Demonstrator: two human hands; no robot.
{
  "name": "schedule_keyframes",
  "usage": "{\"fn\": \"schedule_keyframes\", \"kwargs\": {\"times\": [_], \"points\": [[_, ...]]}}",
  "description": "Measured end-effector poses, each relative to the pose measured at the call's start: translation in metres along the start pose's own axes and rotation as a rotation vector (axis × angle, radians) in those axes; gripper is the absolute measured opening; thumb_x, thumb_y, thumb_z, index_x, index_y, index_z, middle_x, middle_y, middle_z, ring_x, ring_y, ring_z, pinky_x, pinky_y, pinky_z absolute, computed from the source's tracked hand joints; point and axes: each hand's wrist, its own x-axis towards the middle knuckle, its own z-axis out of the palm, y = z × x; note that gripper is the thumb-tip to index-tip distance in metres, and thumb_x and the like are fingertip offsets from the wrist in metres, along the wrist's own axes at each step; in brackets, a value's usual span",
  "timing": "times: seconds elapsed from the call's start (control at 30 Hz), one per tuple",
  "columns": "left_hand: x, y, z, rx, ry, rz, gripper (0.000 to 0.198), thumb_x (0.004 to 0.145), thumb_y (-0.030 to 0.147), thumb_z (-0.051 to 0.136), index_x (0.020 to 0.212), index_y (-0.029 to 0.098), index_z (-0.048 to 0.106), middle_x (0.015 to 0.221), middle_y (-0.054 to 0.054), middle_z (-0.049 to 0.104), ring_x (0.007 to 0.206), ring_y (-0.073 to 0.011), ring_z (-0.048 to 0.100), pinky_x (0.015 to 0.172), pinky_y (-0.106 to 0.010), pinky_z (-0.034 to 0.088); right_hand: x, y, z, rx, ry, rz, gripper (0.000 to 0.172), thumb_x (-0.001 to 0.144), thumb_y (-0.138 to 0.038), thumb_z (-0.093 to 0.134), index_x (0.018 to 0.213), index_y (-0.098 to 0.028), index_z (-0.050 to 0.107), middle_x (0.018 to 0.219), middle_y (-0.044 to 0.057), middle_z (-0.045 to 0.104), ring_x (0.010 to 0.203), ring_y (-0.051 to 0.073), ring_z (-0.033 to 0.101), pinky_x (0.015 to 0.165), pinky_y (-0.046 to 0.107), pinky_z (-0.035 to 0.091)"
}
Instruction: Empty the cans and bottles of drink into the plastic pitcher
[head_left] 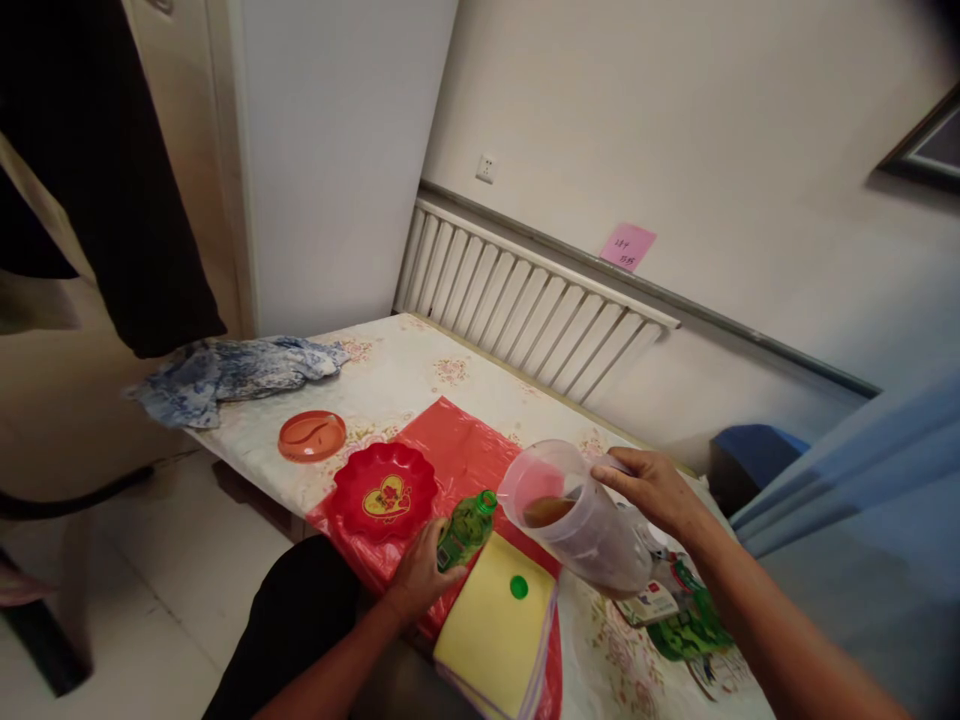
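My left hand (426, 572) is wrapped round a green plastic bottle (466, 530), which leans to the right with its mouth uncapped. My right hand (651, 482) grips the handle of a translucent plastic pitcher (581, 535). The pitcher is tilted left, brown liquid lies inside it, and its spout is close beside the bottle's mouth. A thin pale streak shows between spout and mouth; I cannot tell if it is liquid. Below the pitcher, a green cap (519, 587) rests on a stack of yellow sheets (491, 640).
A red scalloped plate (420, 475) lies on a red plastic sheet (457, 430). Beyond it are an orange dish (312, 437) and a blue patterned cloth (255, 370). Green bottles (686, 625) lie under my right forearm. A radiator (517, 300) lines the wall behind the table.
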Motion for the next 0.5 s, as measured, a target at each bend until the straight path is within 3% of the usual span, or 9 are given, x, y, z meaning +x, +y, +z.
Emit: {"fn": "schedule_keyframes", "kwargs": {"times": [0.5], "points": [[-0.002,-0.002,0.002,-0.019,-0.004,-0.039,0.065,0.069,0.026,0.071,0.128,0.020,0.045,0.125,-0.011,0.056,0.121,-0.0290,0.053,0.106,-0.049,0.041,0.003,-0.017,-0.001,-0.069,-0.012,-0.039,0.043,0.077,-0.058,0.052,0.057,-0.020,0.046,0.056,-0.005,0.037,0.057,0.012,0.038,0.052,0.025,0.030]]}}
